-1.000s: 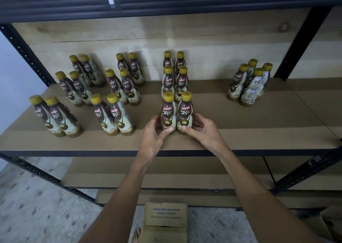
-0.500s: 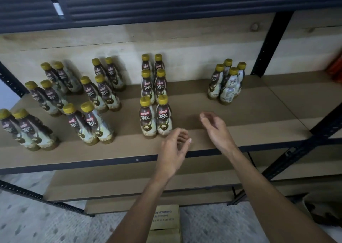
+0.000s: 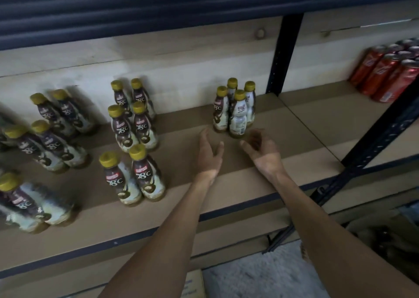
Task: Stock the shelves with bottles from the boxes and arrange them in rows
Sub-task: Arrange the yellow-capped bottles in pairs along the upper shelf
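Now the left hand and right hand are hovering over the brown shelf, fingers relaxed, holding nothing. Bottles are standing just beyond them, cans farther right.

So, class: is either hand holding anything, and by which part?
Nothing is held. The left hand and the right hand are both open and empty, just in front of the four-bottle cluster on the shelf.
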